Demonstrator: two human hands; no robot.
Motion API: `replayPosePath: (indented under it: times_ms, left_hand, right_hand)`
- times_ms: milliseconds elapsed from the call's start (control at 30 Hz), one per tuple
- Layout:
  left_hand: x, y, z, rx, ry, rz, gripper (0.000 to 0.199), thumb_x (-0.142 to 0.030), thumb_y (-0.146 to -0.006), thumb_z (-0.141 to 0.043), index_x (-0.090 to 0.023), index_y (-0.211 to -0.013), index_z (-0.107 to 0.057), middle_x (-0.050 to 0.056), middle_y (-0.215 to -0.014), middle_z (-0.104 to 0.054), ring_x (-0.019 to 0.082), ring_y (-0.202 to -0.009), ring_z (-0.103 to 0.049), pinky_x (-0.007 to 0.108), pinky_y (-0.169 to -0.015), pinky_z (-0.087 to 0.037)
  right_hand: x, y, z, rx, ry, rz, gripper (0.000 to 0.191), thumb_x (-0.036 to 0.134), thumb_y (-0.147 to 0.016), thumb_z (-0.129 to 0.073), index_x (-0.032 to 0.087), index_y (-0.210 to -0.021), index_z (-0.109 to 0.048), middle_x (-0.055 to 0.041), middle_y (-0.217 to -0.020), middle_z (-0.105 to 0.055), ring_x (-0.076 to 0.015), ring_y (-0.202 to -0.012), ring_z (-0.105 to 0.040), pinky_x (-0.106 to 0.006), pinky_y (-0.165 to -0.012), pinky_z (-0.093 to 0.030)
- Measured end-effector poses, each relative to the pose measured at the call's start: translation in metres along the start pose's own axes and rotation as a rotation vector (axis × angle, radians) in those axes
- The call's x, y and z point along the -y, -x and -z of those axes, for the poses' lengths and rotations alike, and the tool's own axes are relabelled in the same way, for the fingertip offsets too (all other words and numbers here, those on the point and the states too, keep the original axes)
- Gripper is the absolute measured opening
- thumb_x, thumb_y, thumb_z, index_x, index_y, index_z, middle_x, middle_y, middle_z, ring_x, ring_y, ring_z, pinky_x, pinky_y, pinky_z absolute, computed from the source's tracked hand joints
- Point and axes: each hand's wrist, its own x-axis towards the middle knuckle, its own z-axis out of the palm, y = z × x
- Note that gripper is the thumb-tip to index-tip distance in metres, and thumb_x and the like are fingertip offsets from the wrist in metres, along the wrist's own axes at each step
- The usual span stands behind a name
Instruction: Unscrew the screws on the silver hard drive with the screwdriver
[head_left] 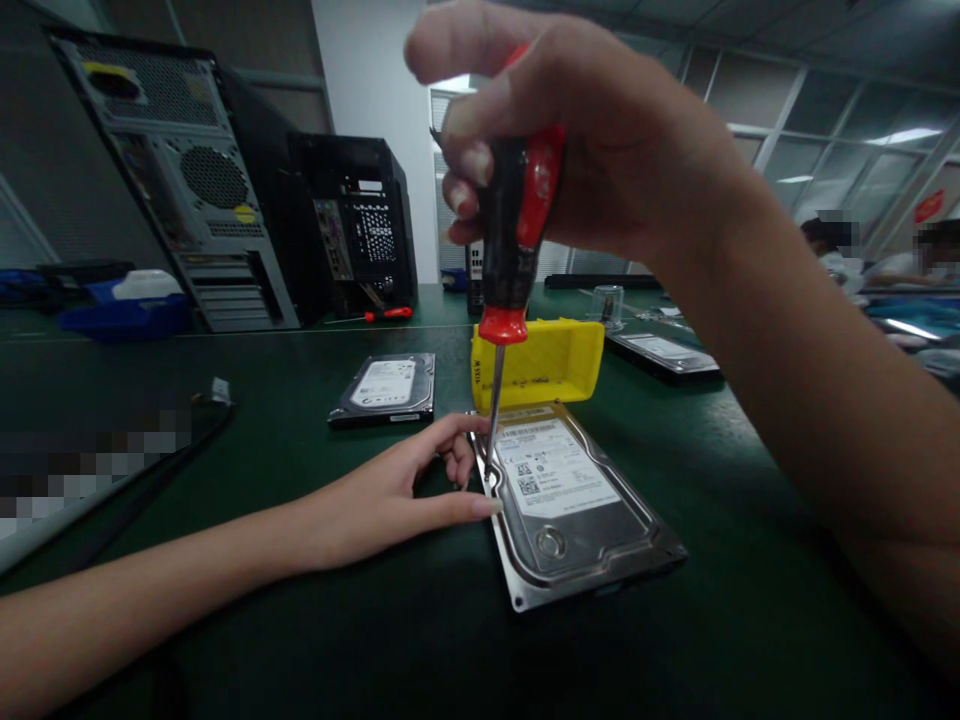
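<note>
A silver hard drive (577,545) lies label up on the green table in front of me. My right hand (555,120) is closed around the red and black handle of a screwdriver (517,220), held nearly upright. Its tip meets the drive's left edge, by a small screw spot. My left hand (420,485) rests at that same edge, thumb and forefinger apart and touching the drive on either side of the tip. The other left fingers curl loosely beside it. Directly behind the drive sits a yellow bin (536,360) with small dark bits inside.
A second hard drive (386,385) lies to the left, a third (664,352) at the right. Computer cases (202,180) stand at the back left near a blue tray (124,315) and another screwdriver (388,314). A clear cup (607,305) stands behind the bin. People sit far right.
</note>
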Motion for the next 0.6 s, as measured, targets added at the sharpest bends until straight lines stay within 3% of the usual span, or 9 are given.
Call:
replayPosePath:
  times_ms: [233,367,500,600]
  left_hand:
    - [0.000,0.000,0.001,-0.007,-0.019,0.013,0.056,-0.044,-0.085,-0.062,-0.026,-0.132,-0.037,-0.001,-0.099,-0.048,0.024,-0.106,-0.047,0.038,-0.094,-0.038]
    - [0.003,0.002,0.003,-0.005,-0.019,0.011,0.055,-0.044,-0.086,-0.061,-0.028,-0.132,-0.036,-0.002,-0.094,-0.046,0.022,-0.099,-0.049,0.037,-0.091,-0.040]
    - [0.006,0.003,0.004,-0.006,-0.011,0.009,0.055,-0.044,-0.085,-0.061,-0.028,-0.131,-0.037,-0.002,-0.095,-0.046,0.022,-0.101,-0.049,0.038,-0.094,-0.038]
    - [0.007,0.003,0.004,-0.017,-0.012,0.017,0.056,-0.045,-0.084,-0.062,-0.027,-0.132,-0.038,-0.002,-0.093,-0.046,0.022,-0.099,-0.050,0.038,-0.093,-0.038]
  right_hand:
    - [0.011,0.001,0.007,-0.025,0.315,-0.100,0.026,0.016,-0.082,-0.037,0.005,-0.105,-0.043,0.0007,-0.080,-0.050,-0.0058,-0.074,-0.056,-0.018,-0.067,-0.051]
    - [0.023,0.002,0.009,-0.014,0.591,-0.158,0.030,0.021,-0.083,-0.040,0.004,-0.106,-0.051,-0.0012,-0.097,-0.051,-0.0061,-0.080,-0.057,-0.013,-0.058,-0.049]
    - [0.032,0.003,0.006,0.095,0.618,-0.173,0.045,0.028,-0.081,-0.040,0.004,-0.119,-0.044,0.0023,-0.082,-0.053,-0.0023,-0.051,-0.049,-0.010,-0.036,-0.034]
    - [0.032,0.002,0.004,0.133,0.505,-0.156,0.044,0.022,-0.076,-0.042,0.003,-0.116,-0.041,0.0017,-0.087,-0.056,-0.0057,-0.069,-0.058,-0.014,-0.054,-0.049]
